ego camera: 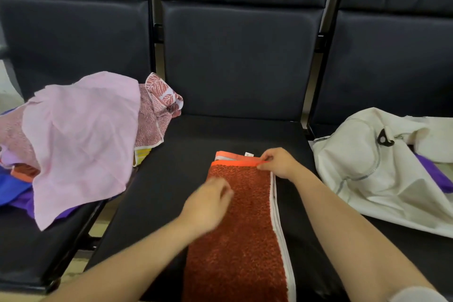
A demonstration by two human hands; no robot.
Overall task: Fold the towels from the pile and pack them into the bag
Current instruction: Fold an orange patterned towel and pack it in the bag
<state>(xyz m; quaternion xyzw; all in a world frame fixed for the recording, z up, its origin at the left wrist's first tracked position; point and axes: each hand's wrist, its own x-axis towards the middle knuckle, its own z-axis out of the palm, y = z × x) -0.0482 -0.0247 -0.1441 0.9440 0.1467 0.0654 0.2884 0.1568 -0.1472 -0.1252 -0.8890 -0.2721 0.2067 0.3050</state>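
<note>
As our right hand (279, 163), nearer the bag (367, 167), pinches the far corner of the rust towel (237, 228) stretched away from us on the middle seat (220, 135), we cannot read the grip of our blurred left hand (208, 201).

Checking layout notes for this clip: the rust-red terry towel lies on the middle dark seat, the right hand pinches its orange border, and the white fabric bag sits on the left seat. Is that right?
Not quite. In the head view the white fabric bag lies on the right dark padded seat; the left dark seat holds the pile of loose coloured towels. The rest stands.
</note>
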